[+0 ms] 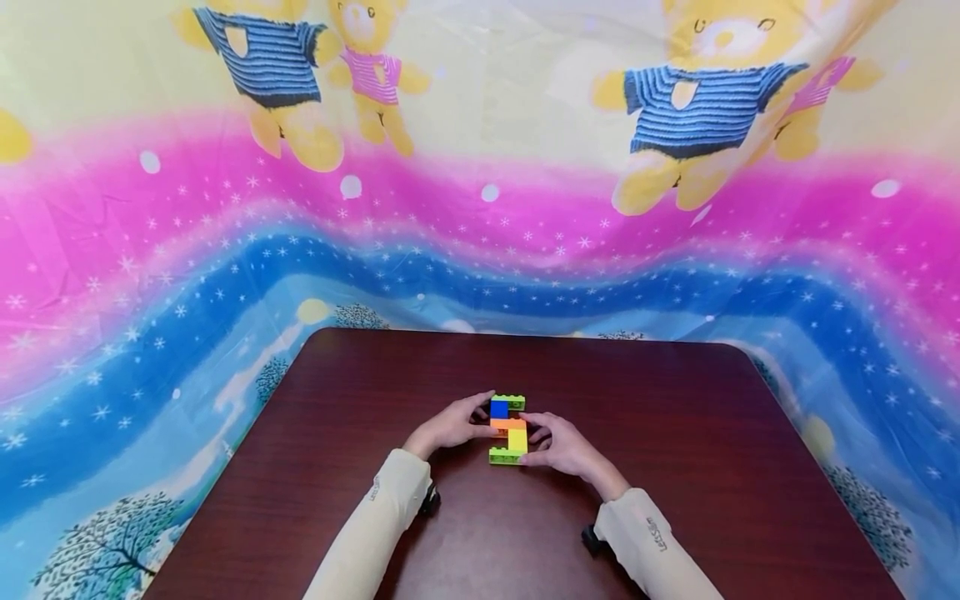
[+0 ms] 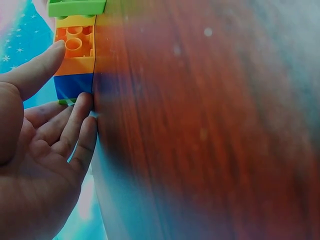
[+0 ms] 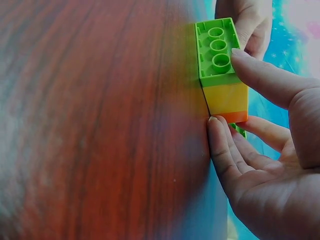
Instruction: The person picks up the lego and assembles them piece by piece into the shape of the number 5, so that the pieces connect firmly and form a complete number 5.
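Note:
Toy building bricks joined in a zigzag lie on the table: a far green brick [image 1: 512, 401], a blue brick [image 1: 499, 409], an orange brick [image 1: 508, 424], a yellow brick [image 1: 517, 440] and a near green brick [image 2: 77, 7]. My left hand [image 1: 456, 422] holds the build from the left, thumb on the orange brick, fingertips by the blue one and the far green one. From the right, my right hand [image 1: 564, 446] holds it too. In the right wrist view its thumb touches the near green brick [image 3: 217, 50], whose hollow underside shows, with fingers by the yellow and orange bricks.
The dark red-brown wooden table [image 1: 637, 400] stretches around the build. Behind it hangs a cloth [image 1: 480, 208] printed with bears, snowflakes and trees. Dark devices sit at both wrists, by the light sleeves [image 1: 367, 525].

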A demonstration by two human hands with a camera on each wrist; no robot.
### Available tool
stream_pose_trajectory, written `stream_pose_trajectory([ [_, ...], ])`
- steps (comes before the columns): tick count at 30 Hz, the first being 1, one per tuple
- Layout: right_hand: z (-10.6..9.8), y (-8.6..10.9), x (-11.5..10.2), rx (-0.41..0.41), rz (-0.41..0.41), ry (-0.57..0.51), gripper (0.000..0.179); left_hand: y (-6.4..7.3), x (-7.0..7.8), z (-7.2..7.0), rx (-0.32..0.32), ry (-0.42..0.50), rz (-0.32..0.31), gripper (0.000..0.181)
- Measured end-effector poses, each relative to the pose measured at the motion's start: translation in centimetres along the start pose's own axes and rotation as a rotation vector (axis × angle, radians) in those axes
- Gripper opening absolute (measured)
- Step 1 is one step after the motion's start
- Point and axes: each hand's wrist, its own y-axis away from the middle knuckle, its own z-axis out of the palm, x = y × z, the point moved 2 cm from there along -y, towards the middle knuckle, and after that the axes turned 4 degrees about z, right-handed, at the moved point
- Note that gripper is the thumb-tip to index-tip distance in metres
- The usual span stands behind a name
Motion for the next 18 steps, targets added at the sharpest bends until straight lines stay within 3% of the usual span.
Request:
stream_pose_trajectory([
  [18, 0.0, -0.09, 0.24, -0.007, -0.004, -0.002, 0.083, 0.12, 0.08, -0.01, 0.002, 0.008, -0.008, 0.081],
])
